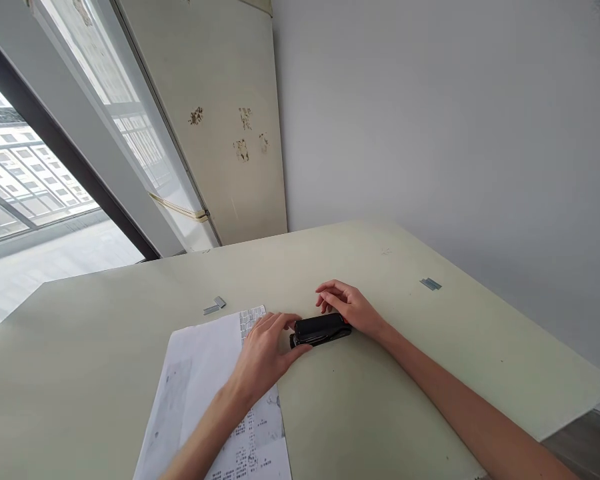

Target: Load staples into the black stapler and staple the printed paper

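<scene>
A black stapler [320, 329] lies flat on the pale green table [105, 347]. My left hand [264, 353] rests on the edge of a printed paper sheet [200, 393], its fingertips touching the stapler's left end, fingers loosely spread. My right hand [349, 305] sits behind the stapler's right end, fingers curled lightly and touching it. Neither hand is wrapped around the stapler.
Small strips of staples [215, 306] lie left of the paper's top, and another strip of staples [431, 284] lies far right. A grey wall, a worn beige panel and a large window stand behind the table. The table edge drops off at right.
</scene>
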The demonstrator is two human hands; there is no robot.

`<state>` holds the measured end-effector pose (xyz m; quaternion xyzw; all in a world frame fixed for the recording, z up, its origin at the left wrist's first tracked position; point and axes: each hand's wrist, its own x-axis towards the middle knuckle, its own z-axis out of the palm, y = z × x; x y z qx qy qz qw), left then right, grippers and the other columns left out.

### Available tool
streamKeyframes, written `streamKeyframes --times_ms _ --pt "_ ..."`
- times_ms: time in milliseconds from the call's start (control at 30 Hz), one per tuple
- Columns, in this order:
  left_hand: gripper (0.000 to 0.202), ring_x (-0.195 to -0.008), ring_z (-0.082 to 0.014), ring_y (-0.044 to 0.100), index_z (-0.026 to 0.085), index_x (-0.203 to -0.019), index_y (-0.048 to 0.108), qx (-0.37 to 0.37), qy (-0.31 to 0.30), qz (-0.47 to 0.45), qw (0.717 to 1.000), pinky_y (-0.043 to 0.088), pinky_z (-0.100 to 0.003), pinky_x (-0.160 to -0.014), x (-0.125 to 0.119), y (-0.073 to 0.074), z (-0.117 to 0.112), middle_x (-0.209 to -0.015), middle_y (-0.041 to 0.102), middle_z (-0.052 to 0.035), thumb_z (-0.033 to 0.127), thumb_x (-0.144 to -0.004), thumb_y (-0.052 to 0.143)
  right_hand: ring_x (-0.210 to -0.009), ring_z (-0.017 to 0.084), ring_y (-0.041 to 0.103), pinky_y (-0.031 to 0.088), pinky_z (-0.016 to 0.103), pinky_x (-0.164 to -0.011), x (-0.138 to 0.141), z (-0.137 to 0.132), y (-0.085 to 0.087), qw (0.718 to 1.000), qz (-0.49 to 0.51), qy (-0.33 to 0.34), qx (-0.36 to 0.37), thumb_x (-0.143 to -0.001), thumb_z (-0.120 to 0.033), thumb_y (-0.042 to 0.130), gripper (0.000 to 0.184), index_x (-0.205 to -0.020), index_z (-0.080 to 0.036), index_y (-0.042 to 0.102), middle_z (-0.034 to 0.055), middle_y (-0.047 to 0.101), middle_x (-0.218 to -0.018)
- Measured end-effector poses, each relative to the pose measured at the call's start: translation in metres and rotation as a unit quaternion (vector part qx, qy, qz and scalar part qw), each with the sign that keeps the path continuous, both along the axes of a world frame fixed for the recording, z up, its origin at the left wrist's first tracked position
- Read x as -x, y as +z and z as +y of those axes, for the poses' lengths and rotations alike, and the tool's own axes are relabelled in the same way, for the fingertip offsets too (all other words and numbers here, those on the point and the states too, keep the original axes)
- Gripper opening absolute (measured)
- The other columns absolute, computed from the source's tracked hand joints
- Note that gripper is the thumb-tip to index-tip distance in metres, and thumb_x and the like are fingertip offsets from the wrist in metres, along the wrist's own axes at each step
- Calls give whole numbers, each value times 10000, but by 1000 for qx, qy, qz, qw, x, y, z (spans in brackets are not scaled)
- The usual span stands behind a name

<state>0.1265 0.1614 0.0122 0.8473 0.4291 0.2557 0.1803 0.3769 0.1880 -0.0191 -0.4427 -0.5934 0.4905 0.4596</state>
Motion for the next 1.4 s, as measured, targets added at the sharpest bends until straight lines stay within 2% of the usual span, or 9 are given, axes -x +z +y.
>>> streamKeyframes --times_ms 167,333,633,767,833,967,1033,1200,1400 --pt "229 -956 -259 689 266 -1007 721 -11 -8 -9 1000 546 -416 -858 11 -8 -2 -1041 743 -62 488 -958 694 -790 185 682 542 338 -711 1 0 -5 1000 -4 -8 12 -990 -539 575 332 -1096 -236 659 44 736 -939" --pt "271 -936 -253 689 249 -950 725 -32 -7 4 999 544 -412 -845 9 -8 -2 -1013 748 -64 498 -1001 632 -794 189 679 526 327 -675 1 0 -2 1000 -1 1 20 -982 -536 601 326 -1094 -235 654 48 737 -946" --pt "258 -955 -256 691 262 -973 741 -8 -14 38 999 550 -398 -846 40 5 -7 -1053 753 -60 505 -984 656 -881 204 700 529 349 -816 4 -8 9 997 -45 60 33 -980 -534 617 311 -1015 -240 709 37 766 -956" --pt "291 -1027 -258 695 285 -1100 741 10 -29 63 998 549 -397 -912 60 15 -6 -1109 760 -43 535 -972 663 -895 209 699 523 353 -830 3 -8 8 996 -57 59 27 -984 -526 613 307 -1016 -236 712 40 761 -967" --pt "349 -1047 -259 696 291 -1166 722 10 11 67 998 554 -392 -915 76 16 4 -1123 758 -41 568 -969 646 -904 211 695 521 354 -836 2 -8 8 996 -55 60 23 -984 -528 611 313 -1014 -233 710 43 758 -969" --pt "392 -1013 -272 682 241 -1180 698 -38 173 83 981 554 -417 -897 117 11 41 -1109 723 -81 537 -1024 494 -908 207 684 516 352 -845 2 -8 8 996 -53 62 21 -985 -531 606 318 -1006 -231 708 39 753 -959" --pt "416 -1087 -305 651 231 -1225 692 -49 203 122 970 532 -466 -952 135 7 61 -1153 689 -106 520 -1017 477 -905 206 681 515 356 -851 2 -8 8 996 -51 63 21 -983 -535 605 319 -997 -233 707 37 753 -951" --pt "415 -1212 -327 573 290 -1271 705 -12 145 192 971 464 -502 -1059 150 4 89 -1291 643 -98 530 -985 524 -909 211 678 510 357 -840 2 -8 9 996 -53 62 23 -982 -527 604 308 -996 -237 705 39 751 -962" --pt "352 -1078 -306 628 230 -1042 712 -18 136 170 976 489 -461 -979 133 5 97 -1122 707 -100 514 -977 515 -921 213 680 505 362 -855 2 -9 12 996 -64 63 22 -991 -514 593 305 -998 -234 715 42 749 -977"
